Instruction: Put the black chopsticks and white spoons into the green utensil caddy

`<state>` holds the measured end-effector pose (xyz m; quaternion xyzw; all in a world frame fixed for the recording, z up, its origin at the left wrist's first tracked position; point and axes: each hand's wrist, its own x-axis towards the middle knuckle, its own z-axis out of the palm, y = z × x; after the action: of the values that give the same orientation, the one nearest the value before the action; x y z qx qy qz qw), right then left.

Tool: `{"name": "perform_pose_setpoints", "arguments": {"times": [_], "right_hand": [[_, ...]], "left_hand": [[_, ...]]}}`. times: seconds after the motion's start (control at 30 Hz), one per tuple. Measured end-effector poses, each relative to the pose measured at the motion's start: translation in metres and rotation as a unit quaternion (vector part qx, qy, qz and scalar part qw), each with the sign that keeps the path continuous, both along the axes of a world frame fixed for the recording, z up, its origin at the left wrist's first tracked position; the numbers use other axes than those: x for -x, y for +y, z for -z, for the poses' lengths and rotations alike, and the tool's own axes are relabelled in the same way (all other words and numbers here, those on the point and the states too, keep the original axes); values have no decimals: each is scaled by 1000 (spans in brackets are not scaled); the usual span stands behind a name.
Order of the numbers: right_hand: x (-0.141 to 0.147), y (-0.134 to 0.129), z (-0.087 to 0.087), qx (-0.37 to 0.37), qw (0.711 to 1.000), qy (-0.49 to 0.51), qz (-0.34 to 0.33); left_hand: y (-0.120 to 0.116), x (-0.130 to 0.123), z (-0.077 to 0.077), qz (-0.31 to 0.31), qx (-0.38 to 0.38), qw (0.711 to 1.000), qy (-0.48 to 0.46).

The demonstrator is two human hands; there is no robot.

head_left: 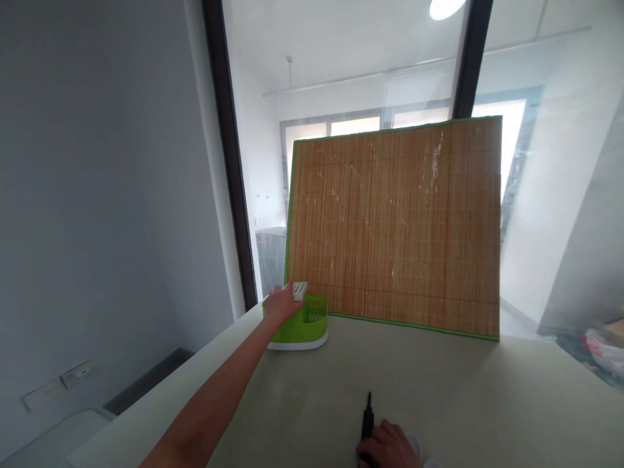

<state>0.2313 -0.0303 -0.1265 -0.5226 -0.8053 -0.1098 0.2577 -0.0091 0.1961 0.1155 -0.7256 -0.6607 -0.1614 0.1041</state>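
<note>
My left hand point(281, 304) reaches out to the far left of the table, closed on a small white slotted plastic piece point(299, 290). It is above a green plastic caddy point(297, 330) with a white base and a basket-like slotted section on its right; the hand and wrist cover part of the caddy. Near the bottom edge of the view, my right hand point(387, 446) is closed around the lower part of a slim black tool point(367, 419) with a narrow tip pointing away from me. The tool's exact kind is unclear. Beside that hand is a white round object point(414, 444), partly hidden.
A bamboo mat point(394, 227) with green edging stands upright along the back of the pale table point(439, 390). Behind it is a glass partition with dark frames. Another white round object point(433, 463) is cut off at the bottom. A grey wall rises at left.
</note>
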Motion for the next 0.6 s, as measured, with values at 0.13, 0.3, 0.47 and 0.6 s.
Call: {"name": "perform_pose_setpoints", "arguments": {"times": [0.13,0.3,0.47,0.6], "right_hand": [[4,-4,-11,24,1000,14,-5],[10,-8,-23,29,998,62,10],[15,-14,-36,51,995,78,21],[18,-18,-45,97,991,85,29]], "left_hand": [[-33,-57,-2,54,2,999,3],[-79,-128,-2,147,-4,989,12],[-117,-182,4,228,-11,974,17],[-138,-208,12,263,-36,964,9]]}}
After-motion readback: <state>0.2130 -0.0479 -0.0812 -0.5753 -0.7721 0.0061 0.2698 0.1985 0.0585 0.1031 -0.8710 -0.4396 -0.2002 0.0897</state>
